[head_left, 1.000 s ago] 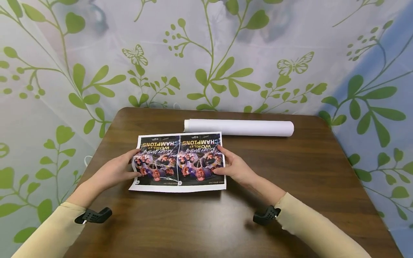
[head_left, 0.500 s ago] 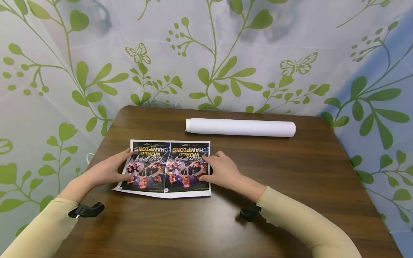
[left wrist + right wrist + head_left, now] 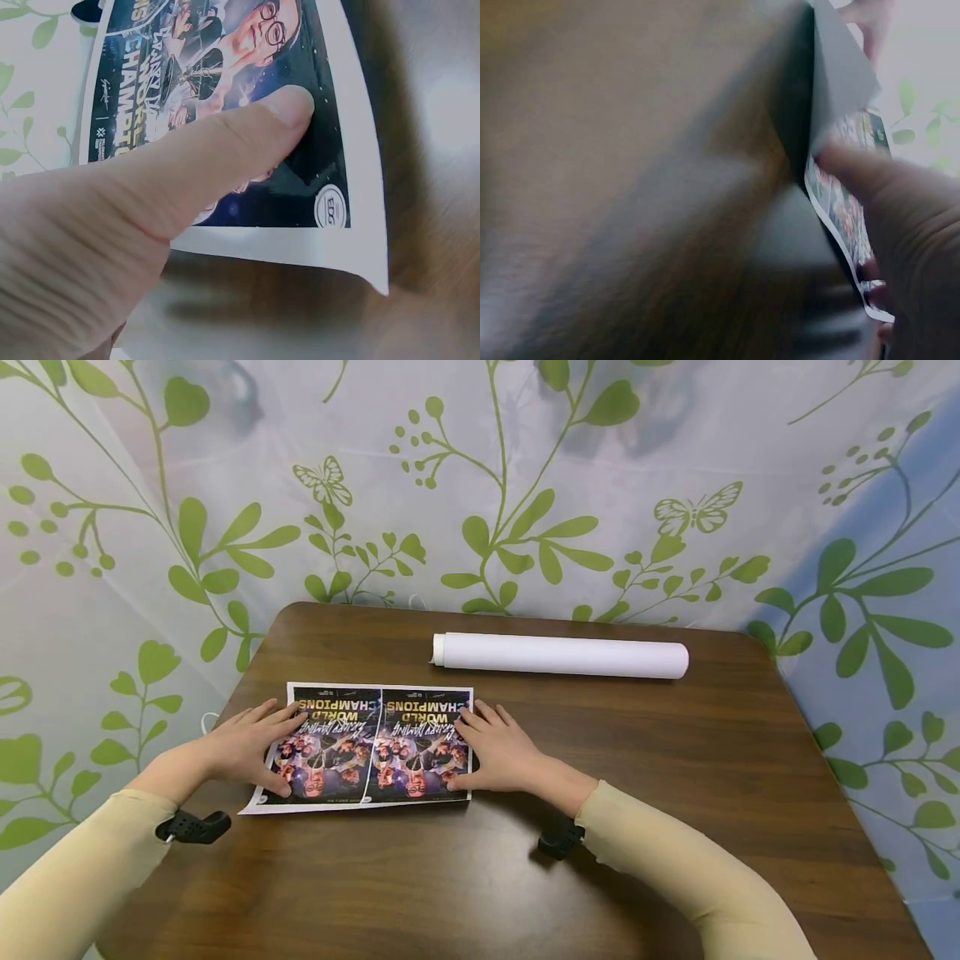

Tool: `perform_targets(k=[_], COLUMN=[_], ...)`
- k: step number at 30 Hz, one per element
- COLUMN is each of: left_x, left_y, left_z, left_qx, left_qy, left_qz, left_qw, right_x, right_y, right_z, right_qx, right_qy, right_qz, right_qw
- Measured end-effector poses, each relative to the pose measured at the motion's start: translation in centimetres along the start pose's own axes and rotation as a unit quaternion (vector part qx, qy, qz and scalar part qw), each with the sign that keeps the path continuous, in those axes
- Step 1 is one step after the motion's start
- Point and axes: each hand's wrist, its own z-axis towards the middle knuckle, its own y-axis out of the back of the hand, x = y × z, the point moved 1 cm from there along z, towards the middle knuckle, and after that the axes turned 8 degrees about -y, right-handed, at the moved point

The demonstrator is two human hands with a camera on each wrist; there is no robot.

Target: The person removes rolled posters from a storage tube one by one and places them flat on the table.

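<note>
A printed poster sheet with two identical dark "World Champions" pictures lies on the wooden table, upside down to the head view. My left hand rests on its left edge, fingers extended. In the left wrist view the thumb lies flat over the print, and the sheet's near corner lifts a little. My right hand rests on the right edge with spread fingers. Blurred in the right wrist view, the right thumb meets the sheet's edge, which stands off the table there.
A white paper roll lies along the back of the brown table. Behind it hangs a pale curtain with green leaves and butterflies. Black wrist mounts sit on both forearms.
Both hands have moved the sheet left in the head view and lowered it flatter onto the table. Their fingers went from gripping its edges to lying spread on it.
</note>
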Motion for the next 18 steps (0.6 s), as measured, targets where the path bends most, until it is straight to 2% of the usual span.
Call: perform_targets(k=[4, 8, 14, 18], left_x=[0.5, 1.0, 1.6, 1.6], left_y=[1.0, 1.6, 1.8, 1.5], left_z=[0.3, 0.6, 1.0, 1.0], left_qx=[0.019, 0.036, 0.060, 0.077], left_qy=[0.009, 0.017, 0.043, 0.045], left_qz=[0.017, 0.012, -0.001, -0.006], left_qw=[0.9996, 0.9991, 0.9973, 0.9960], right_x=[0.7, 1.3, 1.9, 2.0], right_y=[0.1, 0.1, 0.4, 0.6], right_z=[0.7, 1.4, 2.3, 2.4], right_qx=[0.027, 0.036, 0.045, 0.059], right_qy=[0.011, 0.012, 0.007, 0.004], right_qz=[-0.006, -0.010, -0.010, -0.007], right_qw=[0.9996, 0.9992, 0.9989, 0.9982])
